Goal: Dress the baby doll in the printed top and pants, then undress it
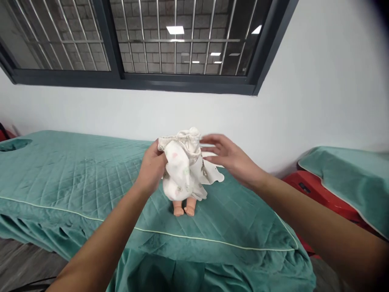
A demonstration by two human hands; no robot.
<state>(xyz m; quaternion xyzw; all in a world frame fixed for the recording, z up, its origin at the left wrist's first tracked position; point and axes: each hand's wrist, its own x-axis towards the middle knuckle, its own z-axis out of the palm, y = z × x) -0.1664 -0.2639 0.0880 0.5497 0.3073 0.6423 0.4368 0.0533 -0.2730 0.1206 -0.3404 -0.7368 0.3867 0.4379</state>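
A doll is on the green quilted bed cover, with only its lower legs and feet showing. White printed baby clothing covers the rest of it, head included. At the top is a gathered, elastic-looking edge. My left hand is closed on the left side of this clothing, its fingertips partly hidden by the fabric. On the other side, my right hand has its fingers spread, slightly blurred, close against the cloth. A loose white flap hangs out to the right beneath it.
The green bed stretches left along a white wall, with a face hole at its far left. A barred window is above. To the right are a red plastic object and another green cover.
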